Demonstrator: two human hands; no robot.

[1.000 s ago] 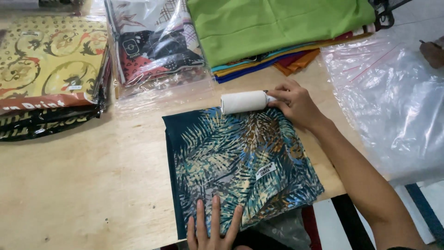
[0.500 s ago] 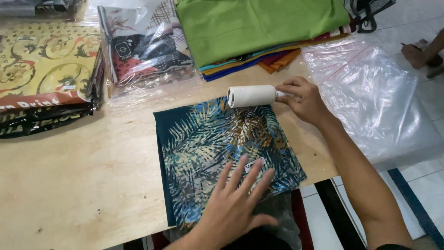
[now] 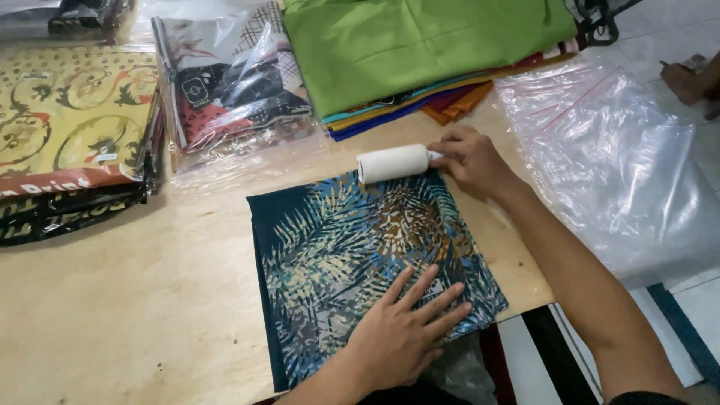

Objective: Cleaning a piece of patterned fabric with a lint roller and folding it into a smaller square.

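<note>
1. The left hand (image 3: 397, 337), earlier only fingertips at the near edge, now lies flat with fingers spread on the folded leaf-print cloth (image 3: 360, 262).
2. The right hand (image 3: 472, 161) still grips the white lint roller (image 3: 392, 163) at the cloth's far edge on the wooden surface (image 3: 127, 300).

The tabletop (image 3: 112, 300) is of pale wood. Near its front edge lies a dark folded cloth (image 3: 367, 262) with a leaf pattern, flat on the wood. At the far left lies a stack of yellow patterned cloths (image 3: 71, 124) in plastic. Beside it, in the middle, lies a clear bag (image 3: 232, 82) with black, red and white cloth inside. At the far right of the wood lies a pile of folded cloths (image 3: 420, 52), the top one green. An empty clear plastic bag (image 3: 622, 165) hangs over the right edge of the tabletop.
</note>
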